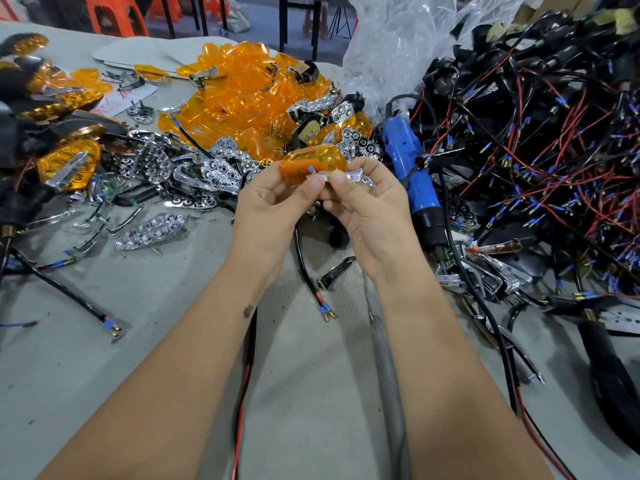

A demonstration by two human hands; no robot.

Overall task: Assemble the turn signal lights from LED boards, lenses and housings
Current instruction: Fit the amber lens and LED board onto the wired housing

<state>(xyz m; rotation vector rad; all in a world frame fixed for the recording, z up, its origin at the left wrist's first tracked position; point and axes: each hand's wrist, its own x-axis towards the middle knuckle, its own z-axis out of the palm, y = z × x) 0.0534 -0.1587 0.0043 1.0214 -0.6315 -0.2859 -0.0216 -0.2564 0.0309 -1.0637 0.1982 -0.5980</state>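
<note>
— Two hands up over the grey cloth, one unit between them. The left hand (pixel 273 206) pinches the amber lens (pixel 311 163) from below, thumb and fingers curled on it; the right hand (pixel 370 206) pinches a chrome trim strip (pixel 341 175) lying against the lens's lower edge. Hands are close together, thumbs nearly touching.

— So how far along, would you say?

— Mid-piece, I'd judge. A blue-tipped wire end pokes out under the lens, so something is already seated inside, though I can't see a board. The strip looks not yet snapped home, and no black housing is on it.

— And the batch?

— Barely dented. At the left edge sit a few finished lights (pixel 67 166): glossy amber over faceted chrome, in black shells. Beyond the hands, loose chrome reflectors (pixel 221 173), mirror-bright and dimpled like honeycomb, spill across the table. Behind them is a heap of amber lenses (pixel 249 95), thin, translucent, slippery-looking plastic.

— What's the blue thing?

— An electric screwdriver (pixel 410 161), matte blue barrel, lying just right of the hands, untouched. Past it is a tangle of wired housings (pixel 540 140), black shells with red and black leads and blue crimps. Furthest back there's a crinkled clear plastic bag (pixel 398 39). Plenty left.
</note>
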